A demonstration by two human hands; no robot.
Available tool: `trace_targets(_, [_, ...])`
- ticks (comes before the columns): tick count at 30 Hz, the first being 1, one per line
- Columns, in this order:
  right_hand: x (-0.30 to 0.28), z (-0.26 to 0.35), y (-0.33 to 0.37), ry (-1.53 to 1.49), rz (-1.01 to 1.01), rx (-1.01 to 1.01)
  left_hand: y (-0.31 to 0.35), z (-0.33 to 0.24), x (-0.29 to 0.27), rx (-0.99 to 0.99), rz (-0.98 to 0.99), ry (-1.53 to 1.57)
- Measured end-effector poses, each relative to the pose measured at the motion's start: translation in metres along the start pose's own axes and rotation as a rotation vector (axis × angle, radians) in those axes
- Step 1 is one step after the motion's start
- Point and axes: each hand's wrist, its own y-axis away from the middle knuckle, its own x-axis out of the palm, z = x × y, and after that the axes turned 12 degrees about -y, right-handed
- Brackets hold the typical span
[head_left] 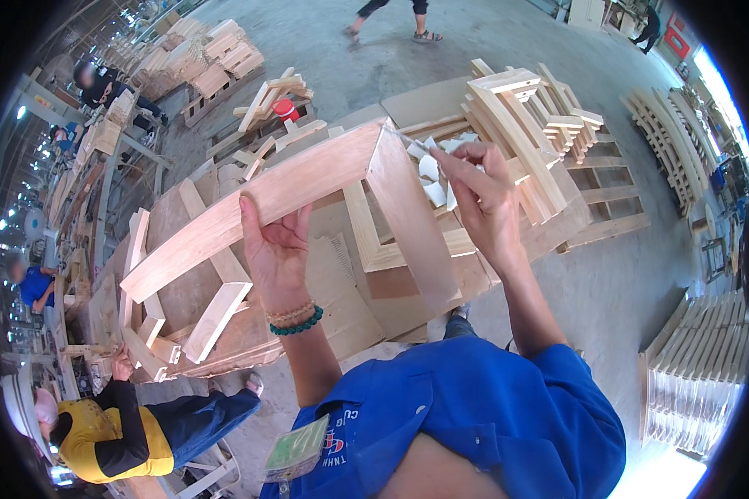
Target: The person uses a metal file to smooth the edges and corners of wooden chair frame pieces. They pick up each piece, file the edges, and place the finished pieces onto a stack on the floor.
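Blue shirt: nearest to me is the worker's own blue shirt [491, 407], just on the near side of the wooden corner piece [308, 183]; a green bead bracelet [298, 323] sits on the left wrist
Corner piece: two pale boards meeting at a point away from the body, raised over the cardboard-covered tabletop [341, 312]; the longer board slopes off to the left, the other comes back toward the shirt
Left hand: this one [276, 249] has its grip on the corner piece, thumb against the long board's face, palm turned up below it
Right hand: to the right of the corner piece [484, 195], fingers bent and grip narrow; whether something small is pinched in it, I can't tell
White pieces: a loose heap [429, 170] just right of the corner piece's point, close by the right fingertips
Other wood: an open frame [360, 218] lies below the corner piece; stacked frames [524, 150] stand to its right; a loose block [218, 320] lies to its left, toward a co-worker in yellow and black [125, 437]
Step in hand: to my eye, steadying the corner piece while the other hand works at the heap
Next move: I'd say it calls for a firm left hold, and a light fingertip pinch on the right
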Motion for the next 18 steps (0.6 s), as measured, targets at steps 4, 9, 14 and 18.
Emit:
trace_targets(4, [0.009,-0.004,-0.002,0.103,-0.012,-0.097,0.003,0.000,-0.002,-0.049,-0.010,0.026])
trace_targets(9, [0.010,0.003,0.012,0.175,0.083,-0.171,0.006,-0.001,-0.002,-0.067,-0.093,0.040])
trace_targets(14, [0.004,0.009,0.026,0.180,0.166,-0.158,0.007,0.006,0.010,-0.043,-0.155,0.007])
trace_targets(18, [-0.010,0.007,0.044,-0.169,0.189,-0.029,0.001,0.007,0.003,-0.006,-0.055,-0.070])
